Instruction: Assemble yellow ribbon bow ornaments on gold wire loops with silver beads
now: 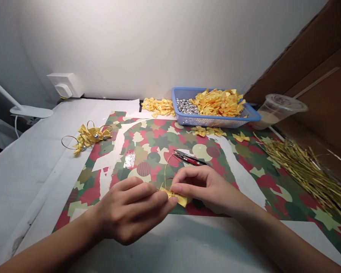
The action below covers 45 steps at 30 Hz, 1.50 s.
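Note:
A yellow ribbon bow (pixel 182 200) is held low over the patterned paper, between my two hands. My left hand (pixel 133 208) is closed on the bow's left side, thumb and fingers pinching it. With thumb and forefinger together, my right hand (pixel 207 187) pinches at the middle of the bow, where a thin gold cord (pixel 165 170) loops up; the fingertips hide exactly what they grip. Just beyond the right hand lie red-and-black tweezers (pixel 190 159).
A blue basket (pixel 216 122) holds yellow bows and silver bells. More bows (pixel 159 107) lie beside it. Bows with bells and gold loops (pixel 92 136) are at the left. A plastic cup (pixel 275 110) and a bundle of gold cords (pixel 304 170) are at the right; a white lamp (pixel 31 111) stands far left.

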{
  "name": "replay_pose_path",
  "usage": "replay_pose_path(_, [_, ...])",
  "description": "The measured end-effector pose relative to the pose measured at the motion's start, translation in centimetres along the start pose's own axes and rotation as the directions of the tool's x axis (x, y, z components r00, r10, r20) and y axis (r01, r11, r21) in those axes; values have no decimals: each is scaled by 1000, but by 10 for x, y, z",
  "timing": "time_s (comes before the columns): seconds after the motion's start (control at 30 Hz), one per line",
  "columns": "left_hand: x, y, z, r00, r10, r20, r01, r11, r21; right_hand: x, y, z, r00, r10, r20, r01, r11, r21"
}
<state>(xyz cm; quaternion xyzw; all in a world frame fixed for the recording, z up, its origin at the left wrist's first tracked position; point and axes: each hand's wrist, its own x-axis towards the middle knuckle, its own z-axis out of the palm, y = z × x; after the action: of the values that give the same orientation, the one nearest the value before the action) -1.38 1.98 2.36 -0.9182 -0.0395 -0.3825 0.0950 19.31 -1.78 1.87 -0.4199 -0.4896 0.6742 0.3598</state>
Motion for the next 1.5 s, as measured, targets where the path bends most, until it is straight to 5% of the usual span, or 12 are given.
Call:
replay_pose_path(0.23, [-2, -2, -3, 1000, -6, -5, 6, 1000, 28, -3, -7, 0, 979, -171, -109, 158, 980, -118])
replay_pose_path(0.77, [2, -7, -4, 997, -71, 31, 68, 995, 72, -11, -4, 4, 931, -329, -158, 253, 893, -373])
replay_pose_path(0.97, [3, -5, -1, 982, -185, 40, 182, 982, 54, -10, 1, 7, 851, -504, -147, 376, 781, -499])
replay_pose_path(1.23, [2, -2, 6, 909, -393, 138, 408, 906, -113, -10, 7, 7, 723, -689, 35, 484, 470, -738])
replay_pose_path(1.37, [3, 0, 6, 848, -490, 201, 526, 823, -212, -11, 8, 7, 718, -693, 72, 490, 429, -759])
replay_pose_path(1.5, [4, 0, 5, 736, -585, 340, 675, 675, -299, -10, 9, 8, 727, -683, 72, 484, 435, -759])
